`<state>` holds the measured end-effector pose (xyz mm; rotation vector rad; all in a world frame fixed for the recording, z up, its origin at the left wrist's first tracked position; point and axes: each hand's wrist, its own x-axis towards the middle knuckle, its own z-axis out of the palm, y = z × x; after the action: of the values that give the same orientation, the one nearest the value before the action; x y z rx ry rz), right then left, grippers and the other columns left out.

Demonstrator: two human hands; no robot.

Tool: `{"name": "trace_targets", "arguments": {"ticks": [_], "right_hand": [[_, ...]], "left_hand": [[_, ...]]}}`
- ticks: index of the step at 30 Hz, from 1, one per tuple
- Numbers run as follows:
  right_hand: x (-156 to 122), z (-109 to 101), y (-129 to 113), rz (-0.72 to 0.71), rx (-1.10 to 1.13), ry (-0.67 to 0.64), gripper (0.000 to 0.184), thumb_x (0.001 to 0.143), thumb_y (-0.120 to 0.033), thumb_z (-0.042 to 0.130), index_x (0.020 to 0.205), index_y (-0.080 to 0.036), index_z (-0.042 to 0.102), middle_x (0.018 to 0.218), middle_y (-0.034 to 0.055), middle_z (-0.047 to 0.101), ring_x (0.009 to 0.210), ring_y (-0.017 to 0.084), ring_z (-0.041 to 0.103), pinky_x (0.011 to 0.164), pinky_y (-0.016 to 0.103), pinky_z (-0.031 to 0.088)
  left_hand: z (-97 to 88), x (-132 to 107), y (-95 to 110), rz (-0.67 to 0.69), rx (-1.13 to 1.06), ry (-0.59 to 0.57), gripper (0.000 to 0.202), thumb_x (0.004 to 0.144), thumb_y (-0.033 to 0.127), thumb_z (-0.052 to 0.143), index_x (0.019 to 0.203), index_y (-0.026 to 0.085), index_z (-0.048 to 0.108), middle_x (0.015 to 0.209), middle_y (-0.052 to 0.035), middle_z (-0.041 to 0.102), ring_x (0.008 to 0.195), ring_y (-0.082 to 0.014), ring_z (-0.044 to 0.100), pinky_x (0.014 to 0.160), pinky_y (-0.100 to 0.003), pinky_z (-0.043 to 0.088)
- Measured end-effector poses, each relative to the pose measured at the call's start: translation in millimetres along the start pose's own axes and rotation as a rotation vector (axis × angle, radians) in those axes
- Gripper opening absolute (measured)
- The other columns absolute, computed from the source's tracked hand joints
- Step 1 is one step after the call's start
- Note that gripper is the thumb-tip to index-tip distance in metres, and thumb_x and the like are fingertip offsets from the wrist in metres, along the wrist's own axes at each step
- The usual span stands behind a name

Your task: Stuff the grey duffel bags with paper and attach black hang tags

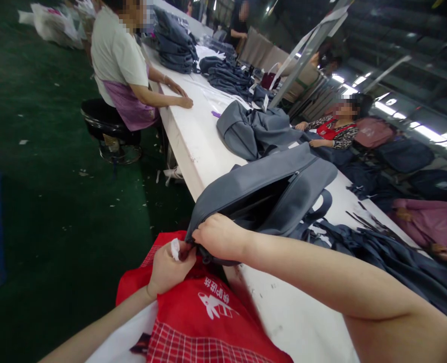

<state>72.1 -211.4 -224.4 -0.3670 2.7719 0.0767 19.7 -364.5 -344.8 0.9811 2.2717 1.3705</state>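
A grey backpack (268, 189) lies on the long white table (196, 146) with its zipped opening gaping toward me. My right hand (217, 236) is closed on the near corner of the backpack's opening. My left hand (168, 269) is closed beside it, pinching the same corner, with a white bandage on one fingertip. Both hands meet at the bag's lower left edge, above a red apron (204, 312) with white print on my lap.
More grey bags (251, 128) and dark straps (397, 262) lie along the table. A person in a white shirt and purple apron (123, 65) sits on a black stool at the left side. Another person (336, 128) sits across. Green floor (57, 201) lies left.
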Motion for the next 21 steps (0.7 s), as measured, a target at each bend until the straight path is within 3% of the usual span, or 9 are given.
{"name": "trace_targets", "arguments": {"ticks": [5, 8, 11, 13, 15, 18, 19, 21], "right_hand": [[-1, 6, -3, 0.005, 0.014, -0.029, 0.021, 0.090, -0.017, 0.050, 0.082, -0.012, 0.069, 0.082, 0.0114, 0.072, 0.076, 0.023, 0.066, 0.066, 0.033, 0.042], [-17, -3, -6, 0.007, 0.023, 0.015, 0.020, 0.090, -0.019, 0.051, 0.082, -0.013, 0.068, 0.083, 0.0105, 0.072, 0.076, 0.023, 0.066, 0.067, 0.034, 0.043], [-43, -21, -3, 0.161, 0.010, 0.105, 0.021, 0.092, -0.022, 0.049, 0.082, -0.014, 0.067, 0.082, 0.0099, 0.071, 0.076, 0.023, 0.065, 0.066, 0.034, 0.043], [-61, -29, 6, 0.367, -0.030, 0.176, 0.025, 0.094, -0.025, 0.047, 0.083, -0.014, 0.066, 0.082, 0.0112, 0.070, 0.078, 0.024, 0.064, 0.069, 0.034, 0.044], [-76, -31, 18, 0.527, -0.065, 0.194, 0.029, 0.094, -0.033, 0.049, 0.088, -0.012, 0.067, 0.088, 0.0144, 0.069, 0.088, 0.026, 0.064, 0.078, 0.037, 0.045], [-92, -20, 30, 0.540, 0.027, 0.037, 0.049, 0.091, -0.052, 0.051, 0.107, -0.008, 0.067, 0.102, 0.0189, 0.069, 0.100, 0.029, 0.063, 0.091, 0.040, 0.044], [-98, -14, 30, 0.519, 0.087, -0.044, 0.056, 0.091, -0.056, 0.049, 0.112, -0.007, 0.066, 0.104, 0.0197, 0.069, 0.101, 0.029, 0.063, 0.091, 0.041, 0.044], [-110, -3, 25, 0.511, 0.197, -0.189, 0.062, 0.090, -0.059, 0.045, 0.116, -0.006, 0.065, 0.105, 0.0212, 0.069, 0.100, 0.030, 0.065, 0.090, 0.041, 0.047]], "left_hand": [[-1.7, -1, 4, -0.035, 0.031, -0.049, 0.021, 0.076, 0.037, 0.062, 0.067, 0.019, 0.065, 0.059, -0.0003, 0.065, 0.055, -0.0164, 0.059, 0.057, -0.028, 0.043], [-13.6, 6, 4, 0.006, -0.006, -0.070, 0.026, 0.081, 0.041, 0.061, 0.065, 0.020, 0.062, 0.059, 0.0001, 0.062, 0.057, -0.0161, 0.058, 0.059, -0.027, 0.043], [-32.1, 27, 13, 0.123, -0.020, 0.044, 0.024, 0.086, 0.042, 0.056, 0.080, 0.019, 0.064, 0.070, -0.0012, 0.064, 0.064, -0.0170, 0.059, 0.066, -0.028, 0.045], [-41.1, 47, 29, 0.233, 0.058, 0.129, 0.031, 0.085, 0.045, 0.057, 0.100, 0.018, 0.063, 0.083, -0.0040, 0.066, 0.074, -0.0199, 0.062, 0.073, -0.030, 0.047], [-42.2, 68, 56, 0.349, 0.175, 0.149, 0.054, 0.080, 0.053, 0.061, 0.119, 0.016, 0.056, 0.103, -0.0095, 0.065, 0.091, -0.0258, 0.062, 0.083, -0.034, 0.047], [-27.9, 94, 103, 0.471, 0.318, 0.071, 0.086, 0.069, 0.062, 0.070, 0.135, 0.014, 0.044, 0.126, -0.0150, 0.059, 0.113, -0.0342, 0.056, 0.094, -0.039, 0.044], [-21.1, 102, 116, 0.477, 0.347, 0.035, 0.084, 0.069, 0.061, 0.070, 0.135, 0.015, 0.046, 0.123, -0.0143, 0.061, 0.111, -0.0348, 0.057, 0.093, -0.040, 0.044], [-9.8, 120, 133, 0.456, 0.368, 0.015, 0.056, 0.078, 0.051, 0.064, 0.122, 0.019, 0.058, 0.109, -0.0106, 0.068, 0.099, -0.0327, 0.063, 0.085, -0.038, 0.046]]}}
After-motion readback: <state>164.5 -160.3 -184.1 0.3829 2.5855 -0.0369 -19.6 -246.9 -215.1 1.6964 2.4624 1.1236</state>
